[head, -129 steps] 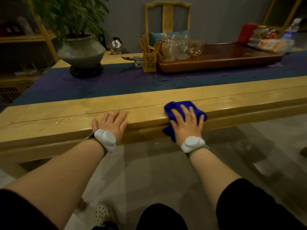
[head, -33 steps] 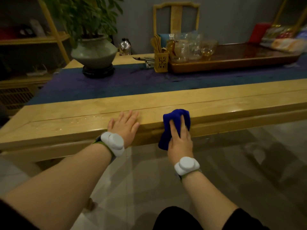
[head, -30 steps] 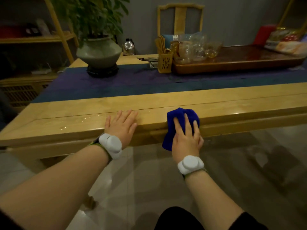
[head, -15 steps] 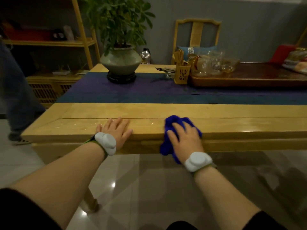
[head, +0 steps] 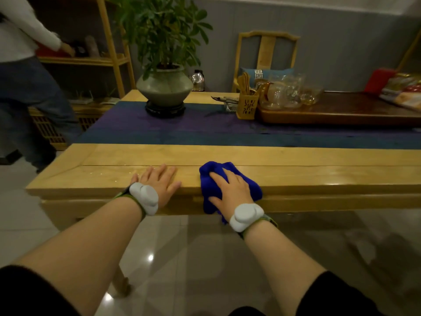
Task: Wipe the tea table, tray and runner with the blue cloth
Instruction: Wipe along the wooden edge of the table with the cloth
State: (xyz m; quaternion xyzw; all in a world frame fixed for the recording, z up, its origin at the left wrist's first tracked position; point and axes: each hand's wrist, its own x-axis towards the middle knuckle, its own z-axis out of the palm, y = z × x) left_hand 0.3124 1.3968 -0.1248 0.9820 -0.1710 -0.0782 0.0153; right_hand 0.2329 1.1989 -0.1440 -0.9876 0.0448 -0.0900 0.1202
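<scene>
Right hand (head: 231,190) presses blue cloth (head: 230,176) over the table's near edge (head: 319,190); left hand (head: 159,184) lies flat beside it.

Past our fingertips we see a grey-panelled wall (head: 341,42) with a pale yellow wooden chair (head: 266,53) against it. Far off to the left of our fingers stands an open yellow wooden shelf unit (head: 109,53). Below our fingers, glossy grey floor tiles (head: 182,258) catch small glints of light.

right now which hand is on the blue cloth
The right hand presses the blue cloth on the table edge; the left hand lies flat on bare wood.
</scene>
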